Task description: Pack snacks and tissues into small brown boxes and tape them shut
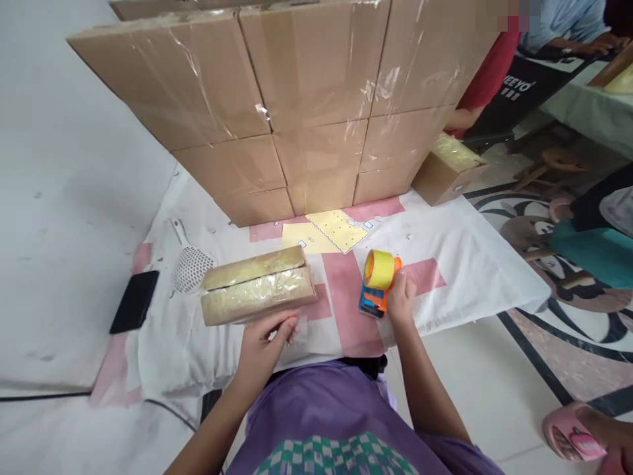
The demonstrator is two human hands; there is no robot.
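A small cardboard box (257, 287) with yellow tape over its top lies on the white-and-pink cloth (445, 264) in front of me. My left hand (264, 346) hovers just below its near edge, fingers curled loosely and holding nothing that I can see. My right hand (401, 298) grips the handle of an orange tape dispenser (376, 285) carrying a yellow tape roll, which rests on the cloth to the right of the box.
A tall stack of taped cardboard boxes (306, 99) rises behind the cloth. Yellow sheets (326, 234) lie at its foot. A white mesh scoop (190, 264) and a black phone (134, 301) lie left. Another small box (445, 168) and seated people are at right.
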